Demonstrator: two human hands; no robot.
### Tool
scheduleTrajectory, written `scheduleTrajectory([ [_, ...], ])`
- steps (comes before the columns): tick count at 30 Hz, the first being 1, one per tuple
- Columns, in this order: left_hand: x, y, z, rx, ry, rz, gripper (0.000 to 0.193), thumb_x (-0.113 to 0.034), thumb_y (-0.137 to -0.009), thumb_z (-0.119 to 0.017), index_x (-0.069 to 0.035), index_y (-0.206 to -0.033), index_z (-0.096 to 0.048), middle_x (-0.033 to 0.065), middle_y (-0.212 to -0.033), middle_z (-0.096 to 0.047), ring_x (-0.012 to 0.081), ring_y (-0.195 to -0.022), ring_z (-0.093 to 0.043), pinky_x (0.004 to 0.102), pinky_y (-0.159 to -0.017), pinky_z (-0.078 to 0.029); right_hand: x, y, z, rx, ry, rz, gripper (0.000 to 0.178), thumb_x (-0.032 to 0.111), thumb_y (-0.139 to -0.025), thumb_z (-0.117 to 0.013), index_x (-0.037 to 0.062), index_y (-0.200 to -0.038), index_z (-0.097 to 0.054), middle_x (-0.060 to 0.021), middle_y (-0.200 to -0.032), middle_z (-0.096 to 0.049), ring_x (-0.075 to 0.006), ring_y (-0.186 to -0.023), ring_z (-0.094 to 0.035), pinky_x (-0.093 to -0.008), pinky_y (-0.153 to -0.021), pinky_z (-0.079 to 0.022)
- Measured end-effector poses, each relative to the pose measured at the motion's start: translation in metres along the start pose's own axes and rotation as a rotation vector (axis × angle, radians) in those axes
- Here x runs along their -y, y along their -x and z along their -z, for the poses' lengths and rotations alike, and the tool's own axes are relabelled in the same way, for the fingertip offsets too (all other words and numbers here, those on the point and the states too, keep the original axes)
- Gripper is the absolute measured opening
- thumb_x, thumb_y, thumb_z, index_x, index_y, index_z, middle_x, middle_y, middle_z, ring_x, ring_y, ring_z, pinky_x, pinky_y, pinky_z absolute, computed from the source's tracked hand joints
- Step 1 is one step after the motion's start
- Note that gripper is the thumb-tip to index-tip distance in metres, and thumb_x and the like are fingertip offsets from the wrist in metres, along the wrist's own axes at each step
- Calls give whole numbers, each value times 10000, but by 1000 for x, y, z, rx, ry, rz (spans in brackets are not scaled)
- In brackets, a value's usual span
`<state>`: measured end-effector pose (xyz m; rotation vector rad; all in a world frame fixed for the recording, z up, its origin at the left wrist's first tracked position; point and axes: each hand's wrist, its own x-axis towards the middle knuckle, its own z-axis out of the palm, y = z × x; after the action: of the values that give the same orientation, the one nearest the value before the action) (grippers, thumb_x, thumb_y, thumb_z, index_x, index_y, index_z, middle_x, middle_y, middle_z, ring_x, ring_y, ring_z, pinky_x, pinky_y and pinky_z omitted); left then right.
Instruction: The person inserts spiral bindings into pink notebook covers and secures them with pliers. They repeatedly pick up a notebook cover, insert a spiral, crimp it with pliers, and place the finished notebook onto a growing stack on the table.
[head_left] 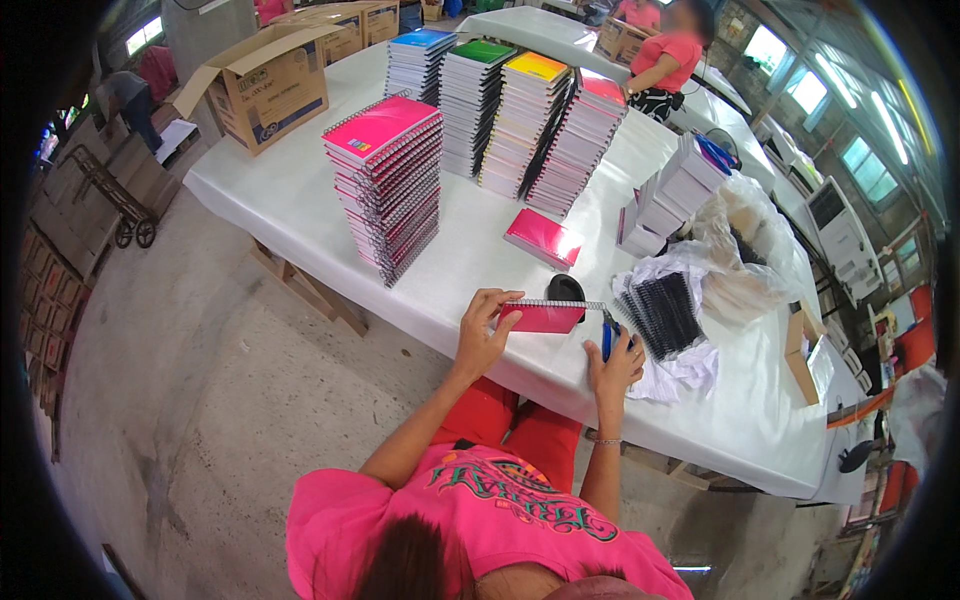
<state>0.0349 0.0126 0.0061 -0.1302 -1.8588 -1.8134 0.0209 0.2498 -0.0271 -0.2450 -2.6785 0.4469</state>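
Note:
My left hand [484, 332] is closed on the left end of a pink notebook [543, 319], held tilted up near the table's front edge with its spiral binding on top. In my right hand [614, 372] is a blue-handled hand tool [608, 338], pliers or cutters by its look. Its tip is at the right end of the coil; whether the jaws touch the wire cannot be made out. Just behind the notebook sits a black rounded object [567, 288]. Another pink notebook or small pile [545, 238] lies flat farther back. Several black plastic coils [662, 315] rest on crumpled white paper to the right.
A tall stack of pink spiral notebooks [385, 130] stands at left. Behind it are blue [420, 42], green [478, 55], yellow [537, 68] and red-topped [603, 88] stacks. White page blocks [690, 180] and a plastic bag [750, 255] lie right. An open carton [265, 95] and co-worker [668, 60] are beyond.

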Motion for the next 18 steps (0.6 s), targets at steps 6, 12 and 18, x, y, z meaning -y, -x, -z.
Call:
scheduleTrajectory([
  [6,0,-3,4,66,-117,-84,179,-59,-890,-655,-11,-1062,-660,122,-988,-615,243,-961,-625,335,-881,-503,-10,1,-11,-67,-53,11,717,451,-844,-691,92,-1412,-441,-213,-1401,-418,-406,-1322,-335,-599,-1031,-259],
  [12,0,-2,8,102,-206,-103,140,-98,-907,-642,11,-994,-630,150,-993,-620,286,-926,-621,370,-836,-487,-12,-5,2,-67,-46,37,579,331,-870,-665,94,-1373,-502,-167,-1331,-493,-357,-1258,-415,-569,-1036,-260],
  [18,-7,-7,4,109,-188,-143,146,-96,-891,-667,7,-991,-637,134,-970,-631,266,-891,-628,348,-806,-493,-25,-12,27,5,-951,-187,462,389,-945,-620,101,-1305,-584,-73,-1256,-558,-212,-1154,-509,-541,-971,-389],
])
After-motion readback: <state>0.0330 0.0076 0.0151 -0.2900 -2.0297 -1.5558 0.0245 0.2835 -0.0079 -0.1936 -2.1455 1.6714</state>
